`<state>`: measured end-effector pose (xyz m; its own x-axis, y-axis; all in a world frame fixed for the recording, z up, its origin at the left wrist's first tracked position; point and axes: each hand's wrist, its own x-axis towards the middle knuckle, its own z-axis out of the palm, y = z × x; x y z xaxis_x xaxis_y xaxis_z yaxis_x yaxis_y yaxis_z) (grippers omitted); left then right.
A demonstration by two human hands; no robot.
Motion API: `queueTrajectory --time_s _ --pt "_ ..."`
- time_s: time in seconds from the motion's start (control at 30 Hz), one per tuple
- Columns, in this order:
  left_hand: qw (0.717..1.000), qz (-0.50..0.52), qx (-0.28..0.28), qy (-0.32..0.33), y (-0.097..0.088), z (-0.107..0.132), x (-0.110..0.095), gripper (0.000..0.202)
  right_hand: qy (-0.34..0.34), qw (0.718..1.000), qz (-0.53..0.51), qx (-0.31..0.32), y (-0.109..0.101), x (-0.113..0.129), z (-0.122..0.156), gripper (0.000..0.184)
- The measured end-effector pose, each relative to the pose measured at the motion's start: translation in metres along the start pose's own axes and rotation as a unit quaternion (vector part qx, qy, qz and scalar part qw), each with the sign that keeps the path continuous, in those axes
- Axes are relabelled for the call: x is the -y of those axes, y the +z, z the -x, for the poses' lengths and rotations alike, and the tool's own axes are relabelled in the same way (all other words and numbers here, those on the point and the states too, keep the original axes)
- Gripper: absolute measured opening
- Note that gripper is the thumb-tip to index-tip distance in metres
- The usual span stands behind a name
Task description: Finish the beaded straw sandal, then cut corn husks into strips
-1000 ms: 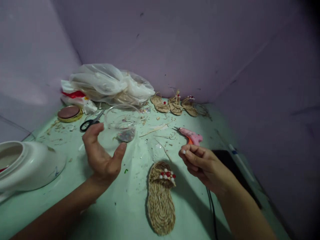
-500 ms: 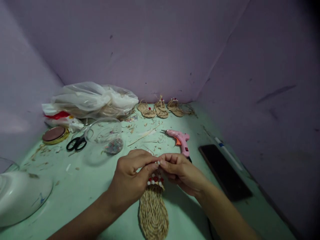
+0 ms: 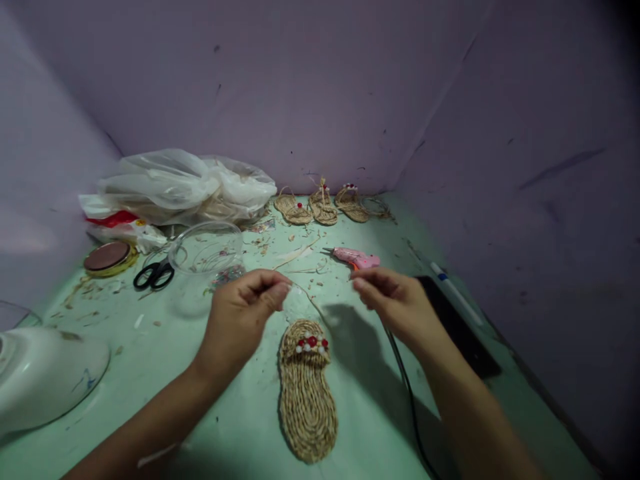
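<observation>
A woven straw slipper [image 3: 307, 400] lies flat on the green table, between and below my hands. Across its strap sits a cluster of red and white beads [image 3: 312, 343]. My left hand [image 3: 245, 310] is closed in a pinch above and left of the slipper's toe, on a thin straw strand [image 3: 313, 303] that trails down to the right. A tiny pale spot shows at those fingertips, too small to name. Raised near the glue gun, my right hand [image 3: 393, 300] has thumb and fingers pinched together; whatever they hold, if anything, cannot be made out.
A pink glue gun [image 3: 357, 257] with a black cord [image 3: 407, 387] lies beyond my right hand. A phone [image 3: 463, 333] and a marker [image 3: 455, 293] are at right. Scissors [image 3: 154, 275], a clear tub [image 3: 206, 247], plastic bags [image 3: 190, 187] and small slippers [image 3: 323, 212] stand farther back.
My hands have moved apart, up from the slipper's beaded strap, where they met around a white bead. The slipper's toe and the strand from my left fingers now show.
</observation>
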<state>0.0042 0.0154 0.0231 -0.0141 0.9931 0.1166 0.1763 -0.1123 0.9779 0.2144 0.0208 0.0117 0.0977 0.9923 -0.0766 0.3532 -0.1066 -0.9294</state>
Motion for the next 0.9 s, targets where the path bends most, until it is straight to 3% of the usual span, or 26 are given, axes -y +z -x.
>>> queueTrajectory --time_s 0.03,0.1,0.2,0.37,0.47,0.57,0.67,0.9 --pt "0.998 0.046 -0.019 -0.045 -0.003 -0.002 0.007 0.008 -0.006 0.992 0.102 -0.077 -0.007 -0.007 -0.004 0.032" --pt "0.986 0.118 -0.052 -0.103 -0.006 -0.003 0.023 0.013 0.031 0.954 0.267 -0.136 -0.016 -0.02 -0.012 0.039" --pt "0.971 0.172 -0.085 -0.144 -0.006 0.0 0.049 0.016 0.095 0.916 0.379 -0.094 -0.016 -0.035 -0.02 0.046" --pt "0.946 0.252 -0.074 -0.19 -0.005 0.002 0.066 0.018 0.117 0.902 0.411 -0.065 -0.005 -0.037 -0.031 0.037" --pt "0.924 0.313 -0.041 -0.214 -0.008 -0.002 0.069 0.017 0.163 0.933 0.314 -0.069 -0.003 -0.036 -0.036 0.025" --pt "0.895 0.37 -0.004 -0.248 -0.012 -0.007 0.07 0.016 0.218 0.971 0.079 -0.065 -0.002 -0.038 -0.033 0.032" --pt "0.879 0.393 0.02 -0.268 -0.016 -0.01 0.071 0.014 0.214 0.972 -0.099 -0.009 -0.002 -0.036 -0.021 0.033" --pt "0.876 0.406 0.037 -0.259 -0.017 -0.012 0.073 0.01 0.164 0.965 -0.187 0.087 -0.01 -0.029 0.005 0.032"
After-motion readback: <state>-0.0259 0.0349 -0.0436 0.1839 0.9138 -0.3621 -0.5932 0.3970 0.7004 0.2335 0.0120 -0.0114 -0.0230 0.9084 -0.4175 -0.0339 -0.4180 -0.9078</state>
